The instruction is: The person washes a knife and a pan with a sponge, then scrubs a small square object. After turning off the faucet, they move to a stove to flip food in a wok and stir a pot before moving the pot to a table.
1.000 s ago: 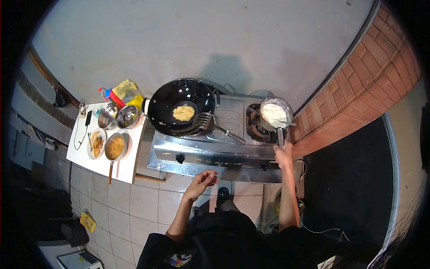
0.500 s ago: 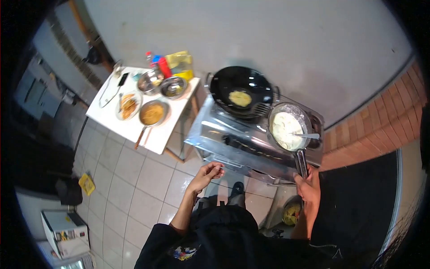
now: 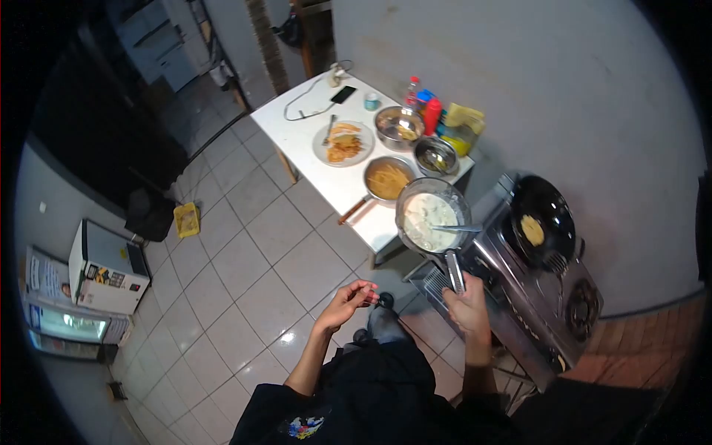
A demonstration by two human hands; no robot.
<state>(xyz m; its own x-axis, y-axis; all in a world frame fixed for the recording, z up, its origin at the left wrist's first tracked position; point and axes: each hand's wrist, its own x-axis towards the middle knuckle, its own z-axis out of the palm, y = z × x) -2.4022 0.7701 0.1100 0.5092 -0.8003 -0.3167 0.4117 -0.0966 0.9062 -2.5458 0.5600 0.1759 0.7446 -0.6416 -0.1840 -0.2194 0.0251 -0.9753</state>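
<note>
My right hand [image 3: 468,305] is closed round the handle of a saucepan [image 3: 400,215] holding a white, creamy mixture [image 3: 428,222]. A spoon [image 3: 461,228] rests in it, its handle over the rim. The saucepan hangs in the air between the white table [image 3: 289,122] and the stove [image 3: 512,297]. My left hand [image 3: 347,304] is above the floor in front of me, empty, fingers loosely bent and apart. On the stove stands a black wok [image 3: 552,204] with a pale yellow piece of food [image 3: 532,231] inside. A slotted spatula [image 3: 556,263] lies at its near rim.
On the table are a plate of fried food [image 3: 345,152], a pan of orange-brown food [image 3: 389,180], two metal bowls [image 3: 400,137], a red bottle [image 3: 432,117] and a phone [image 3: 343,95]. An unused burner [image 3: 582,308] is at the stove's right end. A wall runs behind.
My view has turned left towards the table. My right hand has carried the saucepan off the right side of the stove, leftwards to near the table corner. My left hand remains empty, its fingers slightly straighter.
</note>
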